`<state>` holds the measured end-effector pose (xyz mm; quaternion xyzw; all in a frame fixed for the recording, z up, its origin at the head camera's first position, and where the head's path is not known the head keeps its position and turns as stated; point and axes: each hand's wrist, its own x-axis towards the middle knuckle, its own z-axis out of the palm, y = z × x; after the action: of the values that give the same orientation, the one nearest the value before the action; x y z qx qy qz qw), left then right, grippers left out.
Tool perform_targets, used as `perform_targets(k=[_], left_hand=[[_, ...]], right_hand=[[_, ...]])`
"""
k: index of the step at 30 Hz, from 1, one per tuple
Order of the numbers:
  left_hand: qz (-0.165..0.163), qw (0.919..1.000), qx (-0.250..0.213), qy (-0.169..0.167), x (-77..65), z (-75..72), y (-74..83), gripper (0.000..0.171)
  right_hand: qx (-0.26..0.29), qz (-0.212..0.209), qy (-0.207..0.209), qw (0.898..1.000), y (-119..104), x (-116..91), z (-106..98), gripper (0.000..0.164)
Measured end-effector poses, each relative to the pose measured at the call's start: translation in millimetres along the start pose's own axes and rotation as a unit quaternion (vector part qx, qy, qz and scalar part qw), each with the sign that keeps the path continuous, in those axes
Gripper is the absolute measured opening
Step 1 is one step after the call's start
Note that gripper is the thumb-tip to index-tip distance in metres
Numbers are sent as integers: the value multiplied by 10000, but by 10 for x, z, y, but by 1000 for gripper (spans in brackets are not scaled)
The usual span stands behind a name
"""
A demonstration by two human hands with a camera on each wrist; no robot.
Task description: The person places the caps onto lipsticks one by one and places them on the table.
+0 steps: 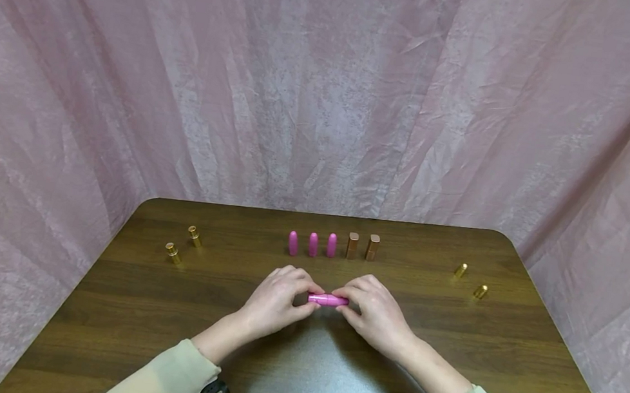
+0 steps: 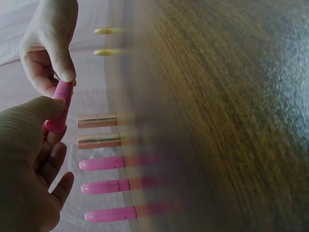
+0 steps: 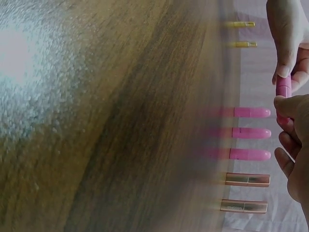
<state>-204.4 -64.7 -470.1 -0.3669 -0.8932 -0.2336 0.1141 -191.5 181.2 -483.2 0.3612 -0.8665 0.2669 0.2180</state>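
Note:
Both hands hold a closed pink lipstick tube (image 1: 328, 300) lengthwise between them, over the middle of the table. My left hand (image 1: 280, 297) pinches its left end between thumb and fingertips. The tapered right end is pinched by my right hand (image 1: 376, 312) in the same way. In the left wrist view a thin seam crosses the pink tube (image 2: 62, 91) between the two thumbs. Beyond the hands stands a row of three upright pink lipsticks (image 1: 313, 244) and two rose-gold lipsticks (image 1: 352, 246).
Two gold lipstick bases (image 1: 194, 236) with narrower tops stand at the left of the wooden table (image 1: 119, 323). Two small gold pieces with rounded tops (image 1: 461, 270) stand at the right. A pink curtain (image 1: 326, 94) hangs behind the far edge.

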Motion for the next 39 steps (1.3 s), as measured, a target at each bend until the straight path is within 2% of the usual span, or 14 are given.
perform_targets(k=[17, 24, 28, 32, 39], left_hand=[[-145, 9997, -183, 97, -23, 60, 18, 17], [-377, 9993, 12, -53, -13, 90, 19, 16], [-514, 9984, 156, -150, 0, 90, 30, 23], [-472, 9982, 304, -207, 4, 81, 37, 27], [-280, 9988, 310, -248, 2, 61, 17, 20]], right_hand=[[-38, 13, 91, 10000, -44, -2, 47, 27], [-113, 28, 68, 9999, -37, 1, 49, 27], [-120, 81, 116, 9998, -45, 15, 42, 28], [-17, 88, 116, 9999, -74, 31, 36, 26], [84, -66, 136, 9999, -125, 64, 26, 27]])
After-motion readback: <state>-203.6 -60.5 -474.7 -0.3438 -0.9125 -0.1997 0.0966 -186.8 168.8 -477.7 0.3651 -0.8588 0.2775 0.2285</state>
